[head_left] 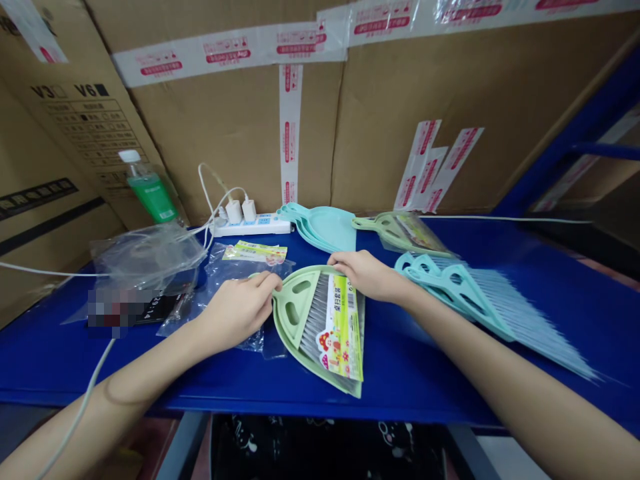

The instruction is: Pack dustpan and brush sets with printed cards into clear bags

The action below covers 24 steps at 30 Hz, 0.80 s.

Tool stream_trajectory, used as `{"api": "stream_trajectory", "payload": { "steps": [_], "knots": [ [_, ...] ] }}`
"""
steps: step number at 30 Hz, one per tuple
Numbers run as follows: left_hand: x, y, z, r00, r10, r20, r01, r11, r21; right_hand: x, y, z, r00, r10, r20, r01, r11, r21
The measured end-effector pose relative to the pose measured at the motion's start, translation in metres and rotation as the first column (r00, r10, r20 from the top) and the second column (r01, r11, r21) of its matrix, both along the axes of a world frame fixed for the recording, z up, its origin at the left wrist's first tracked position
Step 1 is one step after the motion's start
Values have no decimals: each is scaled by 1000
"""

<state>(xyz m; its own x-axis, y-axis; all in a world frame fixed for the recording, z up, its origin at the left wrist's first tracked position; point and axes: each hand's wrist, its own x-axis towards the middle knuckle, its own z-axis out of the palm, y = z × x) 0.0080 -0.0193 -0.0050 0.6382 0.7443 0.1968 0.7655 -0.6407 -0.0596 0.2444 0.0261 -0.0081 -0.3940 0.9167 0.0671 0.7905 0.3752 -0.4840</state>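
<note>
A light green dustpan and brush set (287, 333) lies in front of me, the grey-bristled brush (314, 308) nested in the pan. Across the bristles sits a yellow-green label card (342, 328) with a mushroom print. My left hand (233, 308) is closed around the handle end at the set's left, which its fingers mostly hide. At the upper edge, near the card's top, my right hand (363, 272) pinches the set between thumb and fingers. Whether a clear bag encloses the set is hard to tell.
Blue dustpans (327, 225) are stacked at the back; a bagged green set (417, 233) lies beside them. Several blue brushes (465, 293) lie right. Left are label cards (255, 252), clear bags (220, 270), a phone (160, 305), a bottle (153, 190) and a power strip (273, 224) with cables.
</note>
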Motion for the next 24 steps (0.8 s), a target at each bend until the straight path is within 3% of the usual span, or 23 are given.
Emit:
{"api": "stream_trajectory", "payload": {
  "steps": [10,17,19,24],
  "knots": [
    [1,-2,0,981,-8,195,30,994,-108,2,3,-1,999,-50,-6,51,998,30],
    [-3,2,2,982,103,160,-104,995,2,1,0,1,1000,28,-13,-29,999,-46],
    [-3,3,2,980,83,183,-82,997,-14,2,0,0,999,26,-19,-27,1000,-16],
    [-1,-1,4,957,-18,290,79,977,-199,4,3,2,997,-71,-6,71,997,15]
  ]
}}
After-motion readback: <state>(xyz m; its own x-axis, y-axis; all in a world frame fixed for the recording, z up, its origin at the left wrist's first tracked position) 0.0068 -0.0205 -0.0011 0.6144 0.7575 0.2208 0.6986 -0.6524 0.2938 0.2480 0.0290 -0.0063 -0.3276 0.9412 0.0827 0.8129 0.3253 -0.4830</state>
